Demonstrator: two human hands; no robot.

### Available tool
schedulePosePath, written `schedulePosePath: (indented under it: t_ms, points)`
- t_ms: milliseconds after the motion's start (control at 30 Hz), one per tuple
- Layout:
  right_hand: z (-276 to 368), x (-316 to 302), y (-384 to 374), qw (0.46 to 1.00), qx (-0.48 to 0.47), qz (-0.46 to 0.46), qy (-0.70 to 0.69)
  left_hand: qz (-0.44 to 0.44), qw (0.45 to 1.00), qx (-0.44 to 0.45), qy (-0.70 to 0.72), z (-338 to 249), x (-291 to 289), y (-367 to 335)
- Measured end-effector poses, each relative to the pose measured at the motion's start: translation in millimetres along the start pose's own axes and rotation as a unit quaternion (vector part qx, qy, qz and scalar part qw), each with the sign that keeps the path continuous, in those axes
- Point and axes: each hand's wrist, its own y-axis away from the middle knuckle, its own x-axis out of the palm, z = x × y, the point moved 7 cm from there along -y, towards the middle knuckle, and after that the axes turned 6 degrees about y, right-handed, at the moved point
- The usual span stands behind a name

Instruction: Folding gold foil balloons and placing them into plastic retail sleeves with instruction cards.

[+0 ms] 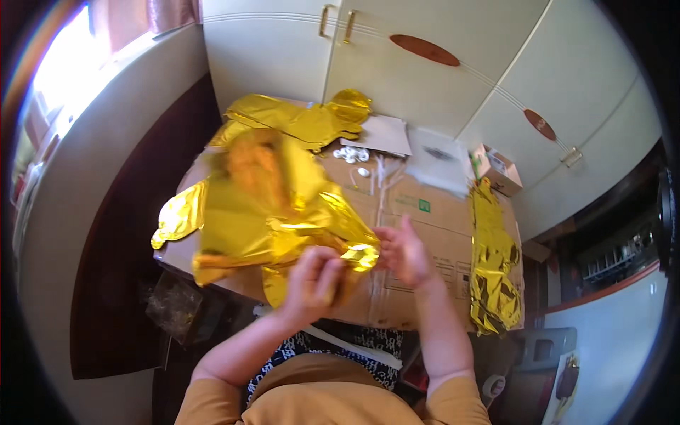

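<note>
A large, crumpled gold foil balloon (301, 205) spreads in front of me over the left half of a cardboard surface (418, 237), part of it smeared by motion. My left hand (312, 283) pinches its near edge, thumb and fingers closed on the foil. Just right of the balloon's shiny end is my right hand (407, 256), thumb up and fingers apart; its fingertips are at the foil's edge, and whether they touch it I cannot tell.
More flat gold foil (283, 113) lies at the back left, and a long gold foil piece (494, 262) along the right edge. Near the back are small white plastic pieces (352, 154), white sheets (386, 136), clear plastic bags (439, 170) and a small open box (498, 170). Cabinets (418, 78) stand behind.
</note>
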Motion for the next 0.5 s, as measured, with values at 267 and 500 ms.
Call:
schedulePosePath:
  t_ms: [267,500]
  points:
    - [-24.3,-107.2,111.4,0.986,-0.011,-0.13,0.108,0.261,0.946,0.04,-0.188,46.2,146.1,41.5]
    - [-28.4,-164.9,138.0,0.942,-0.049,-0.232,0.236,0.26,0.865,0.071,-0.423,-11.7,70.2,-30.6]
